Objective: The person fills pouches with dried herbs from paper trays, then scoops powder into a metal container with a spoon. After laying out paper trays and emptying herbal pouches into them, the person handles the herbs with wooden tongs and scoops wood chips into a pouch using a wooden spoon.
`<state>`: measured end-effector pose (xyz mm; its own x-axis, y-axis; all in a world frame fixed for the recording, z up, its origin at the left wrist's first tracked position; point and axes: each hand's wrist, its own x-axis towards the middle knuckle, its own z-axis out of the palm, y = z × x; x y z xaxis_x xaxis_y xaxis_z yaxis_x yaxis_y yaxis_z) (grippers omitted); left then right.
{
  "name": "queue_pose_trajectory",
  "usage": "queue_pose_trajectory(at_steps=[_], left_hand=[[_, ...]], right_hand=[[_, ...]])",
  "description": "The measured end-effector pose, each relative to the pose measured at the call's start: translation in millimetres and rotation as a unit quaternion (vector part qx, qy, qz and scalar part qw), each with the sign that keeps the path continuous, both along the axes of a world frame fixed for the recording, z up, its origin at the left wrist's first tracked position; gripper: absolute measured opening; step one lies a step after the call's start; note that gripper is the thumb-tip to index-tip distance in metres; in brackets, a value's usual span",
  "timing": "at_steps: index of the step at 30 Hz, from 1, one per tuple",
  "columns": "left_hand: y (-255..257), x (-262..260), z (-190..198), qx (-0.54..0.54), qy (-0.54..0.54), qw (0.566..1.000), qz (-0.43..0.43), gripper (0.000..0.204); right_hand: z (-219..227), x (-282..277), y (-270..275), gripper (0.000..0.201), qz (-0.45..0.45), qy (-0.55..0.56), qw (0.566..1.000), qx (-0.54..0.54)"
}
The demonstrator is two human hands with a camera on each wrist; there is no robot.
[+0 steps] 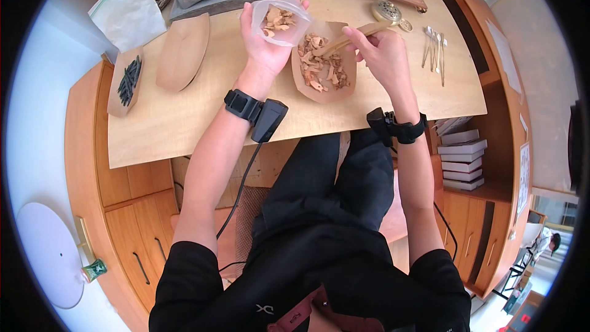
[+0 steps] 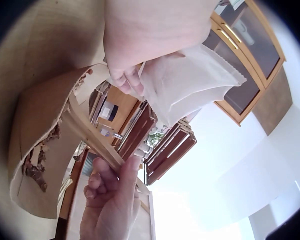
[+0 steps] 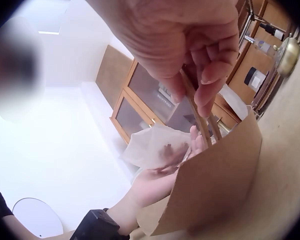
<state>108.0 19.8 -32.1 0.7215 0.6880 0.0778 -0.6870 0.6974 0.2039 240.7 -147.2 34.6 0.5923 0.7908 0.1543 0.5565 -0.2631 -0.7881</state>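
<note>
My left hand [image 1: 265, 55] holds up a translucent bag [image 2: 190, 82], its mouth wide and pale wood chips [image 1: 279, 19] lying inside. The fingers curl round the bag's side. In my right hand [image 1: 388, 60] a pair of wooden tongs [image 1: 342, 41] is pinched between thumb and fingers. The tips of the tongs reach down among reddish-brown wood chips [image 1: 319, 77] in a curved brown tray [image 1: 335, 93]. That tray stands just to the right of the bag and below it. Its raised wall [image 3: 220, 180] hides the tong tips in the right wrist view.
To the left are a similar brown tray [image 1: 182, 55], a smaller one with dark sticks [image 1: 129, 81], and a white zip bag [image 1: 128, 15]. A grey tray [image 1: 246, 3] with bags and a tub stands behind. At right lie a brass pot [image 1: 386, 11] and several thin tools [image 1: 435, 55].
</note>
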Motion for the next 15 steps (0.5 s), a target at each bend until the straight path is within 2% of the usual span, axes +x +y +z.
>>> queue_pose_trajectory(at_steps=[11,15], left_hand=[[1.4,-0.2,0.4,-0.006,-0.015,1.000,-0.007,0.061],[1.1,0.2,-1.0,-0.005,-0.012,1.000,0.001,0.061]], right_hand=[[-9.6,7.3,2.1,0.032,0.072,-0.088,0.993,0.026],[-4.5,6.0,-5.1,0.031,0.076,-0.059,0.993,0.071]])
